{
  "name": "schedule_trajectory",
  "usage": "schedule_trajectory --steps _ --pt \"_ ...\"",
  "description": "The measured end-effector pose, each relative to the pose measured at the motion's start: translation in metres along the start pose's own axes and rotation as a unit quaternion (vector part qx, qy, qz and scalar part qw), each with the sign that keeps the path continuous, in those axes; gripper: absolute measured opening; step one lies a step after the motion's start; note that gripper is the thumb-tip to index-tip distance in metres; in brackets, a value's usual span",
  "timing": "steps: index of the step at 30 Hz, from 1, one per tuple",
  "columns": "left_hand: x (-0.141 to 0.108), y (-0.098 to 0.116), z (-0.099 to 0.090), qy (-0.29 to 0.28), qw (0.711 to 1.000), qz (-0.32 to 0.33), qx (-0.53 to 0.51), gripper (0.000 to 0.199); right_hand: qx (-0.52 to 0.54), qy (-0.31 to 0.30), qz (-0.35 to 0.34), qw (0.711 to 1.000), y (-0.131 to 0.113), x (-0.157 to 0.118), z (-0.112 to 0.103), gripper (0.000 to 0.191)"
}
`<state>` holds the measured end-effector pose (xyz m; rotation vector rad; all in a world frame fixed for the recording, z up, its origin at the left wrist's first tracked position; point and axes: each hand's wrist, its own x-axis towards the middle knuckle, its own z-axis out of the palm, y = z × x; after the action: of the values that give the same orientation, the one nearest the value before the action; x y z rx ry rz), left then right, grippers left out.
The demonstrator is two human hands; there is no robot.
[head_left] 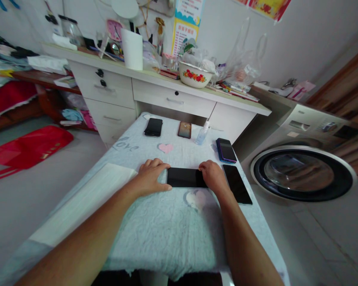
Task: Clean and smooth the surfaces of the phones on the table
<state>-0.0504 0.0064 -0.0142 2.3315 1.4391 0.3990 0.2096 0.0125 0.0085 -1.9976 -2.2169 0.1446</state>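
A black tablet-like device [185,177] lies sideways on the cloth-covered table between my two hands. My left hand [152,177] touches its left end, thumb and fingers spread apart at the corners. At the right end, my right hand [212,174] has its fingers curled over the edge, gripping it. Just right of that hand lies a larger dark tablet [238,184]. Stacked phones [226,150] rest above it. Farther back are a black phone [153,127], a brown phone [184,130] and a clear spray bottle [202,134].
A folded white cloth [86,202] runs along the left side of the table [164,238]. Behind stands a white desk [173,97] holding a flowered bowl [195,75] and a paper roll [132,49]. A washing machine [304,171] is at the right.
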Motion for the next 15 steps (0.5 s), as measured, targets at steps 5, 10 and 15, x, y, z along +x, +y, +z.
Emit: schedule_trajectory --steps 5,10,15 --pt "0.000 0.000 -0.001 0.001 1.000 0.003 0.003 0.073 0.015 0.009 -0.033 0.999 -0.011 -0.002 0.002 0.025" --pt "0.000 0.000 -0.001 -0.001 1.000 -0.001 0.002 0.073 0.025 0.007 -0.063 0.998 -0.023 -0.003 0.004 0.026" --pt "0.000 -0.002 0.001 0.001 1.000 0.004 -0.003 0.074 0.043 0.011 -0.107 0.993 -0.032 -0.002 0.008 0.025"
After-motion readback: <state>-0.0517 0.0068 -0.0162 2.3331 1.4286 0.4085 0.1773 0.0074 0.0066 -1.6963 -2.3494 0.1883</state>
